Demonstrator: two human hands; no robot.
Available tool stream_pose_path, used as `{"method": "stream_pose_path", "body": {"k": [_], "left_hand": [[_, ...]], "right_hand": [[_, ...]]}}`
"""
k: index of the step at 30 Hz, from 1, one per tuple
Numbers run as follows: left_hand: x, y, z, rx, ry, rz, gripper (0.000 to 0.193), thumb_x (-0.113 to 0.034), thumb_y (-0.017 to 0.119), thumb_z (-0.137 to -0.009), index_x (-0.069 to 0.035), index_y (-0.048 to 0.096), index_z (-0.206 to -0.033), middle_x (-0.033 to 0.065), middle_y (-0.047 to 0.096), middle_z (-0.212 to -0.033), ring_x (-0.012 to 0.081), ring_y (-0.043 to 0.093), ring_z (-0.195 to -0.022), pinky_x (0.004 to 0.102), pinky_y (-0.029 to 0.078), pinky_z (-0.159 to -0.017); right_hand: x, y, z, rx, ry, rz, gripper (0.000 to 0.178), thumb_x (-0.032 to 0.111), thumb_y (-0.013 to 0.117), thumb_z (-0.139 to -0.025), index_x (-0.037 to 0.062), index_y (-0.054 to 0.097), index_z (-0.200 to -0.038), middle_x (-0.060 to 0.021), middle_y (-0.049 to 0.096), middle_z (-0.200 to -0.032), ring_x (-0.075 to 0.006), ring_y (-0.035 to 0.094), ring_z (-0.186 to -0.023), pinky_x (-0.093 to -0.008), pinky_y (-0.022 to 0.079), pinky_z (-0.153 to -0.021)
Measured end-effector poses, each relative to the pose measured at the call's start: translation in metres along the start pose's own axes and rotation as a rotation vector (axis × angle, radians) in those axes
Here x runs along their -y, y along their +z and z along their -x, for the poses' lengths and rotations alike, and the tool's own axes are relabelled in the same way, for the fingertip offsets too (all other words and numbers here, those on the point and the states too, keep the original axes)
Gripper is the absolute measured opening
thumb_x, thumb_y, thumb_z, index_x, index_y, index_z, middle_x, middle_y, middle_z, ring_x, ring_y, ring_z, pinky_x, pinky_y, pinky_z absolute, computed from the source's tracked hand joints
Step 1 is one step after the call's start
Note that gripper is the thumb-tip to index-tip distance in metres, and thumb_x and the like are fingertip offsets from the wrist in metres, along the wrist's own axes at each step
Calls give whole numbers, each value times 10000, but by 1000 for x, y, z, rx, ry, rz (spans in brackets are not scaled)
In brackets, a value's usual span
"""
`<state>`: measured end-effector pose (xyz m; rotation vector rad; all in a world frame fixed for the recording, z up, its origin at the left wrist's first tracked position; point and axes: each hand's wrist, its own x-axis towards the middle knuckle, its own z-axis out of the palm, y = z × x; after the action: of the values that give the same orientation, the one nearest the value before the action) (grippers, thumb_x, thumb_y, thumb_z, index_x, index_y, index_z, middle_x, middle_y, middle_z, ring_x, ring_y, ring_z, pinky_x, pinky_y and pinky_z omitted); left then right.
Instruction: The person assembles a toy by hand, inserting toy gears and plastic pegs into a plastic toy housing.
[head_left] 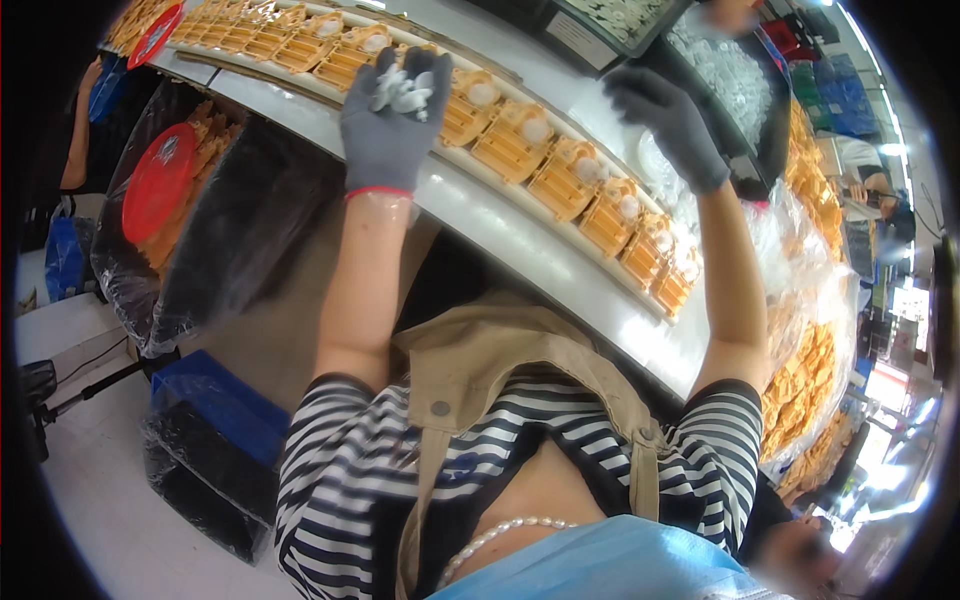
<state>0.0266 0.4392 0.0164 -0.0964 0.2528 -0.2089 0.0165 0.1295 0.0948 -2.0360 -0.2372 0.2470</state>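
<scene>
My left hand (392,130), in a grey glove with a red cuff, is turned palm up above the row of parts. Several small white plastic pieces (402,92) lie in it, with the fingers curled round them. My right hand (668,125), also in a grey glove, hovers over the far side of the row. Its fingers are bent together, and whatever they hold is hidden. Between and below the hands runs a line of orange plastic housings (512,140), many with a round whitish disc (535,130) on them.
A black bin of clear plastic pieces (722,75) stands beyond my right hand. A dark tray of small parts (625,20) is at the back. Bagged orange parts (805,390) lie at the right. A black-lined container with a red disc (160,183) stands left. Other people are nearby.
</scene>
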Motion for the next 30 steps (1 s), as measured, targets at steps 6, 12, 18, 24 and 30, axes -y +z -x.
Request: {"method": "stream_pose_path", "body": {"k": [6,12,18,24,30], "left_hand": [[-15,-9,18,18,-64,72,297,-219,514,-940,-23,578,-1153,218,598,-1123,370,577,-1087,570,490,-972],[-30,-16,36,-21,-18,42,280,-220,512,-947,-16,628,-1100,208,617,-1114,335,585,-1083,530,480,-990],[-32,-23,44,-5,55,25,230,-200,533,-940,-27,649,-1038,166,632,-1074,297,585,-1066,499,493,-984],[-62,-26,38,102,48,124,264,-193,534,-950,-1,621,-1108,186,617,-1134,322,566,-1126,508,483,-1006],[-85,3,23,-1,116,11,213,-194,532,-958,-48,603,-1095,161,616,-1071,298,586,-1051,483,488,-993]], "right_hand": [[-19,11,53,73,-5,597,498,244,772,-803,71,585,-1231,-61,642,-1099,-152,608,-936,-296,528,-862],[-23,21,58,82,2,468,408,193,754,-779,75,614,-1144,-98,675,-1032,-200,636,-914,-330,508,-857],[10,15,36,-26,94,296,367,104,757,-771,29,641,-1111,3,608,-901,-60,554,-868,-237,477,-771],[60,61,-101,321,-165,172,392,47,705,-843,70,605,-1221,-21,591,-1070,-115,548,-961,-250,476,-866],[99,138,-240,331,-445,526,405,17,701,-797,58,590,-1184,-53,630,-938,-142,602,-857,-281,507,-811]]}}
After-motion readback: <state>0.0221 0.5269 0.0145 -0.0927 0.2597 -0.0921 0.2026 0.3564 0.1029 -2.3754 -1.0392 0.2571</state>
